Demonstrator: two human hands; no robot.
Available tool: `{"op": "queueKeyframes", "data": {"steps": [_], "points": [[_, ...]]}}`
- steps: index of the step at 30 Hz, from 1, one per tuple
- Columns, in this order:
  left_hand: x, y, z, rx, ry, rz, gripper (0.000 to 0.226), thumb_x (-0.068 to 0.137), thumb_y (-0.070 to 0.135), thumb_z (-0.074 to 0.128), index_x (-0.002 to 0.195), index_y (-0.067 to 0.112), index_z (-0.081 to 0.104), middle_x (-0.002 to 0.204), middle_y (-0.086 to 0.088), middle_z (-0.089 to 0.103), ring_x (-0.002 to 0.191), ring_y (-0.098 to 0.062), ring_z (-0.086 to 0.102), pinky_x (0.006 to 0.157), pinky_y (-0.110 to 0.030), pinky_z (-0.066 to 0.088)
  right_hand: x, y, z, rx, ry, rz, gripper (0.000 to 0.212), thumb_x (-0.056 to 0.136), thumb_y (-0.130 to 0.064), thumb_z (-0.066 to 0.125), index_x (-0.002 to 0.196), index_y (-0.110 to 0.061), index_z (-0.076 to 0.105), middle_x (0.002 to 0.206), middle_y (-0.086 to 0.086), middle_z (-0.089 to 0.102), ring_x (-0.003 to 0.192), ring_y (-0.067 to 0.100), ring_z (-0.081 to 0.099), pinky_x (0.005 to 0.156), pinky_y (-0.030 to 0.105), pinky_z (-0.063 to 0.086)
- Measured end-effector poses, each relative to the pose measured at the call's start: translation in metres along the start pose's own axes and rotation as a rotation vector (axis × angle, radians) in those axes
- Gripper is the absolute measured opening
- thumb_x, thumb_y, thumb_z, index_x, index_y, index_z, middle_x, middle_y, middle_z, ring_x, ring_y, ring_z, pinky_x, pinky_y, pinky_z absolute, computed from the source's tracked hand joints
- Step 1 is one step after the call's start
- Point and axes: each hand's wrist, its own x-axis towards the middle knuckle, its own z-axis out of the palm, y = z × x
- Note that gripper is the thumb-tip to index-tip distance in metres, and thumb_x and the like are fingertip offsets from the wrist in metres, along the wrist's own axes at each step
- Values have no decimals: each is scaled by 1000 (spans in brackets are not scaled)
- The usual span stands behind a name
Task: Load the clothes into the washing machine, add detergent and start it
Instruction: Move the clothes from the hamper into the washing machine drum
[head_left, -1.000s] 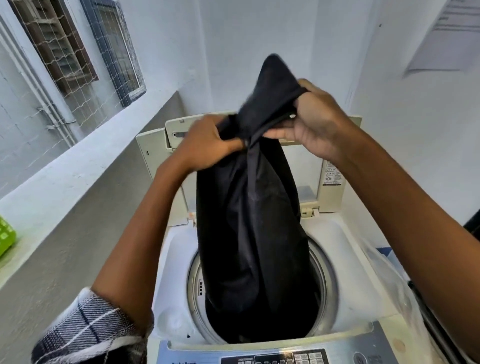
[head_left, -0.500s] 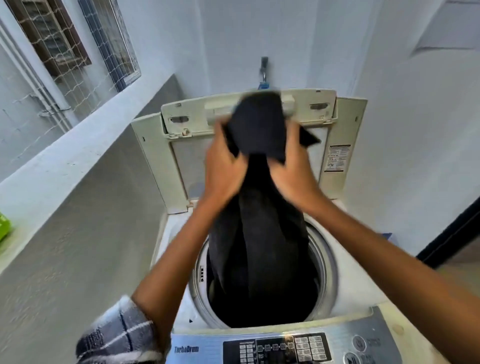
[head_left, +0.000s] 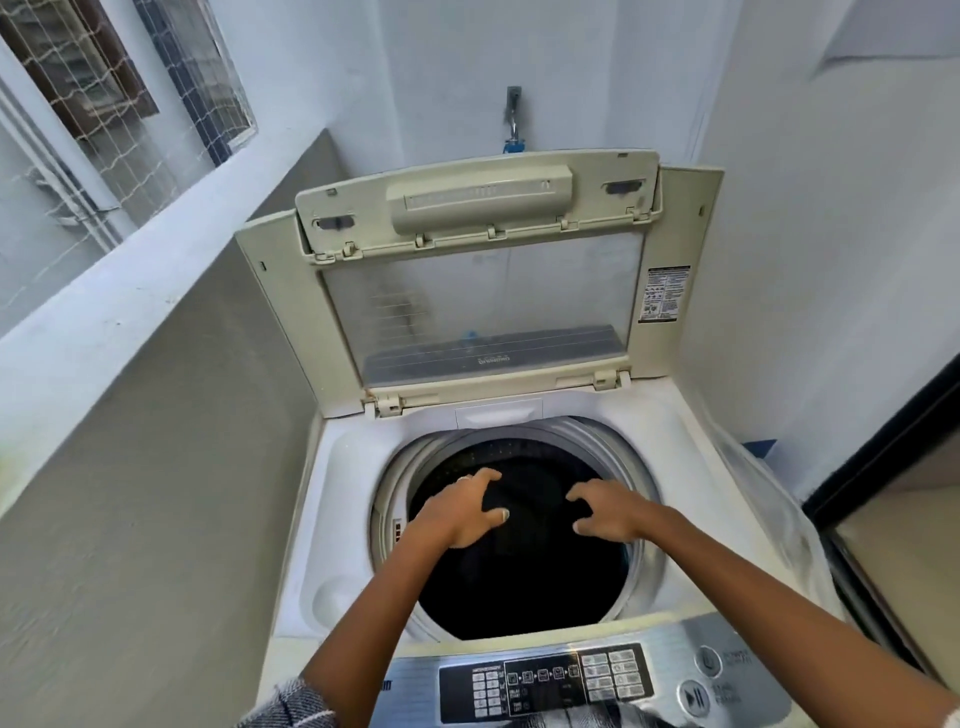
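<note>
Top-loading washer (head_left: 332, 467) between grey wall, left, and white wall, right, seen from above. Lid (head_left: 483, 291) folded upright at the rear, its clear panel facing forward; a tap (head_left: 514, 122) on the wall just behind it. Drum (head_left: 631, 467) open, ringed by a metal rim; dark clothes (head_left: 530, 566) lie inside, filling the opening. Control panel (head_left: 670, 675) along the near edge, with a button grid and a round start/pause key at its right end. Both forearms reach over the panel into the drum mouth. Left hand (head_left: 460, 514), fingers curled, and right hand (head_left: 610, 512), fingers likewise bent, rest on the clothes; whether either pinches cloth or merely presses on it cannot be told. Plaid sleeve (head_left: 291, 709) at the lower edge.
</note>
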Motion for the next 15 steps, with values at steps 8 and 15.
{"op": "queueKeyframes", "data": {"steps": [8,15], "points": [[-9,64,11,-253,87,221,32,95,34,51,127,31,48,116,10,58,87,-2,57,83,-23,49,-43,9,6,412,429,-127,31,90,-19,54,120,-22,57,122,-3,58,113,11,54,98,34,45],[1,147,26,-404,54,376,22,94,30,53,115,38,56,104,19,62,86,4,59,83,-22,50,-94,65,-5,690,675,-88,27,88,-8,57,103,-30,60,104,-8,63,98,7,58,82,13,44]]}}
